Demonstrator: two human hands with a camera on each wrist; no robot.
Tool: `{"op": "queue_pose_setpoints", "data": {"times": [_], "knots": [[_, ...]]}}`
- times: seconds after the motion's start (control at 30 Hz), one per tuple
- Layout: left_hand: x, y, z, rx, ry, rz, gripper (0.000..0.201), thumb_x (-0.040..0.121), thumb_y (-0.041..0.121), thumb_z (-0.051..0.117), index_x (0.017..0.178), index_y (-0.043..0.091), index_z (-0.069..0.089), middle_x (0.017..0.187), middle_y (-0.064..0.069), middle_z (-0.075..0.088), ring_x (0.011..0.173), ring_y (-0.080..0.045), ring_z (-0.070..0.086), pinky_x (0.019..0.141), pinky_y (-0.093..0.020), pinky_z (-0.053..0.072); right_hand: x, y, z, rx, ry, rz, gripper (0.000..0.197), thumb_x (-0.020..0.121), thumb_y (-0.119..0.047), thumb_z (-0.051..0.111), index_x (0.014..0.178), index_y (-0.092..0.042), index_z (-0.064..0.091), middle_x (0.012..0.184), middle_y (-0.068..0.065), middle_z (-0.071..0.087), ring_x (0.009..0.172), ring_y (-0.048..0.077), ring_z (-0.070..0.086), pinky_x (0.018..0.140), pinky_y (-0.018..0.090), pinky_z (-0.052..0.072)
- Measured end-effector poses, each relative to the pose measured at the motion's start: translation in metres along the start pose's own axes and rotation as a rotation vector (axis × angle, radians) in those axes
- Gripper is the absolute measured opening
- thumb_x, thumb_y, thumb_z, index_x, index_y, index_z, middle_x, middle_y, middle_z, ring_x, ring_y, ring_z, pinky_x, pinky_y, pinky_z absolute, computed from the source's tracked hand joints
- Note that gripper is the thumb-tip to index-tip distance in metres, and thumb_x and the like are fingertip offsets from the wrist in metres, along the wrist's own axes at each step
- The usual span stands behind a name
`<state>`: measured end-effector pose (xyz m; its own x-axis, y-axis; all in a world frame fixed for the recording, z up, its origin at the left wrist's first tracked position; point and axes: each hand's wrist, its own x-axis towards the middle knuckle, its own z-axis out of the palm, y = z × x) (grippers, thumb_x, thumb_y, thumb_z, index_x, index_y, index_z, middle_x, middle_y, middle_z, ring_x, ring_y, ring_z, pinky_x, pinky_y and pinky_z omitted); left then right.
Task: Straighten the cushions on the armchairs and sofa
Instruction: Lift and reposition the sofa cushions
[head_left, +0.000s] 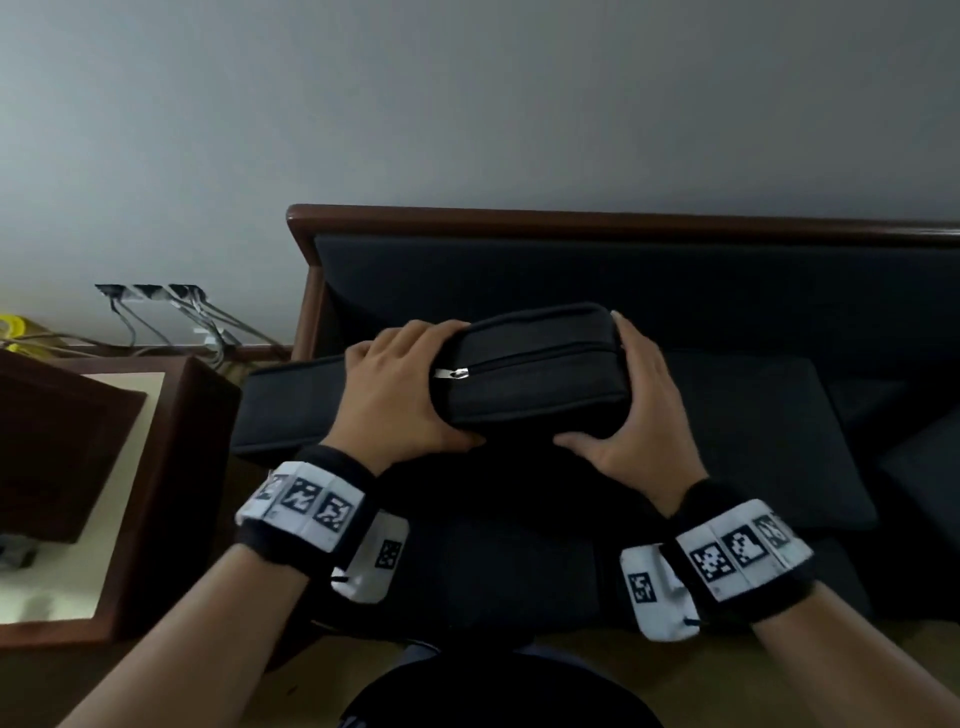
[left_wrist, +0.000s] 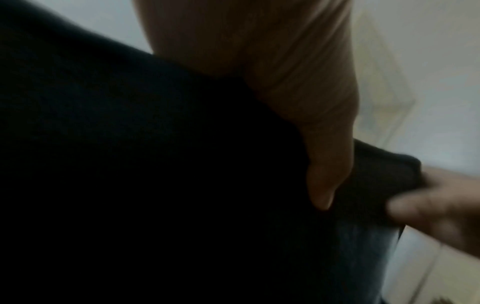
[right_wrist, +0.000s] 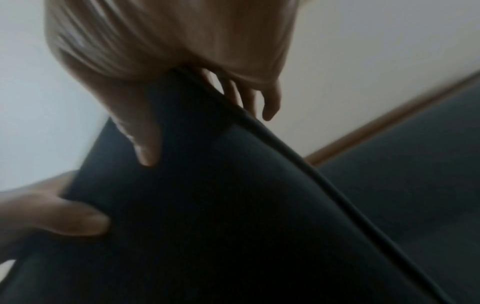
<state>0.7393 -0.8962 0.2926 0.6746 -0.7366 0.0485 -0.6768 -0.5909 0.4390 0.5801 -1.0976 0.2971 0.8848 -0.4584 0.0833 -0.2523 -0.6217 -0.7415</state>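
Note:
A dark navy cushion (head_left: 530, 379) with a zip along its upper edge is held on edge above the sofa seat (head_left: 753, 431). My left hand (head_left: 400, 395) grips its left end, fingers over the far side and thumb on the near face. My right hand (head_left: 634, 405) grips the right end the same way. In the left wrist view the cushion (left_wrist: 155, 164) fills the frame under my thumb (left_wrist: 327, 164). The right wrist view shows my fingers (right_wrist: 270, 102) over the cushion's piped edge (right_wrist: 259, 125) and the thumb on its near face.
The sofa has a brown wooden frame (head_left: 571, 218) and a dark padded back (head_left: 623, 280) against a grey wall. A padded armrest (head_left: 291, 405) lies left of the cushion. A wooden side table (head_left: 104, 467) stands at the left, with cables (head_left: 171, 322) and wall sockets behind it.

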Motion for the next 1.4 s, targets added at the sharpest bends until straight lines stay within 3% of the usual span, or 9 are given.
{"op": "queue_pose_setpoints", "data": {"times": [0.17, 0.23, 0.33, 0.47, 0.73, 0.9, 1.03, 1.27, 1.4], "knots": [[0.022, 0.047, 0.028, 0.094, -0.096, 0.066, 0.111, 0.058, 0.074, 0.072, 0.15, 0.027, 0.03, 0.146, 0.006, 0.044, 0.133, -0.019, 0.041, 0.108, -0.039, 0.026, 0.013, -0.024, -0.012, -0.666, -0.169, -0.124, 0.109, 0.059, -0.042, 0.083, 0.151, -0.025, 0.027, 0.158, 0.008, 0.025, 0.149, 0.034, 0.012, 0.114, 0.06, 0.017], [0.026, 0.059, 0.034, 0.111, -0.139, 0.073, 0.11, 0.062, 0.073, 0.071, 0.15, 0.025, 0.027, 0.151, 0.004, 0.039, 0.137, -0.019, 0.037, 0.112, -0.038, 0.022, 0.017, -0.015, -0.005, -0.746, -0.29, 0.003, 0.113, 0.062, -0.046, 0.079, 0.153, -0.03, 0.014, 0.159, 0.007, 0.017, 0.149, 0.036, 0.002, 0.114, 0.065, 0.008], [0.017, 0.052, 0.03, 0.189, -0.105, 0.069, 0.109, 0.06, 0.073, 0.07, 0.149, 0.023, 0.03, 0.148, 0.002, 0.042, 0.136, -0.02, 0.039, 0.111, -0.039, 0.023, 0.014, 0.011, -0.015, -0.797, -0.259, 0.178, 0.122, 0.057, -0.049, 0.083, 0.153, -0.03, 0.009, 0.154, 0.005, 0.019, 0.146, 0.036, 0.006, 0.112, 0.069, 0.011], [-0.013, 0.013, 0.012, 0.134, -0.075, -0.02, 0.114, 0.049, 0.072, 0.072, 0.148, 0.032, 0.033, 0.147, 0.005, 0.041, 0.136, -0.02, 0.036, 0.11, -0.042, 0.026, 0.004, 0.027, -0.026, -0.776, -0.215, 0.131, 0.114, 0.043, -0.055, 0.087, 0.141, -0.031, 0.033, 0.144, 0.0, 0.033, 0.141, 0.029, 0.021, 0.109, 0.068, 0.017], [-0.054, -0.05, 0.027, -0.581, -0.059, -0.169, 0.106, 0.043, 0.054, 0.088, 0.131, 0.055, 0.028, 0.136, 0.011, 0.053, 0.123, -0.004, 0.053, 0.103, -0.034, 0.047, -0.002, 0.033, -0.011, -0.714, 0.003, 0.017, 0.083, 0.043, -0.027, 0.079, 0.121, -0.026, 0.051, 0.122, -0.007, 0.053, 0.127, 0.023, 0.044, 0.105, 0.065, 0.022], [-0.05, -0.04, 0.031, -0.476, 0.016, -0.182, 0.094, 0.04, 0.057, 0.079, 0.116, 0.017, 0.04, 0.105, 0.002, 0.063, 0.094, -0.017, 0.064, 0.078, -0.035, 0.05, -0.004, 0.034, -0.013, -0.659, 0.077, 0.024, 0.085, 0.035, -0.025, 0.086, 0.115, -0.026, 0.056, 0.112, -0.007, 0.059, 0.118, 0.022, 0.05, 0.105, 0.06, 0.026], [-0.04, -0.027, 0.009, -0.441, 0.055, -0.092, 0.083, 0.042, 0.054, 0.079, 0.107, 0.018, 0.042, 0.094, 0.011, 0.061, 0.082, -0.011, 0.064, 0.069, -0.038, 0.051, 0.01, 0.03, -0.028, -0.564, 0.046, 0.071, 0.09, 0.031, -0.035, 0.091, 0.115, -0.028, 0.057, 0.11, -0.008, 0.059, 0.115, 0.022, 0.05, 0.106, 0.057, 0.026], [-0.014, 0.007, -0.075, -0.424, 0.132, 0.133, 0.089, 0.046, 0.051, 0.089, 0.117, 0.018, 0.048, 0.107, 0.005, 0.065, 0.098, -0.012, 0.065, 0.083, -0.034, 0.052, 0.014, 0.037, -0.034, -0.247, 0.06, 0.113, 0.094, 0.033, -0.028, 0.094, 0.12, -0.025, 0.059, 0.12, -0.004, 0.061, 0.121, 0.026, 0.049, 0.1, 0.052, 0.04], [-0.005, 0.036, -0.056, -0.241, 0.112, 0.113, 0.088, 0.043, 0.06, 0.082, 0.117, 0.025, 0.05, 0.104, 0.008, 0.065, 0.094, -0.012, 0.063, 0.083, -0.03, 0.048, 0.013, 0.041, -0.023, 0.105, -0.103, 0.034, 0.102, 0.042, -0.032, 0.091, 0.135, -0.019, 0.05, 0.139, 0.001, 0.051, 0.132, 0.018, 0.045, 0.11, 0.028, 0.034]]}}
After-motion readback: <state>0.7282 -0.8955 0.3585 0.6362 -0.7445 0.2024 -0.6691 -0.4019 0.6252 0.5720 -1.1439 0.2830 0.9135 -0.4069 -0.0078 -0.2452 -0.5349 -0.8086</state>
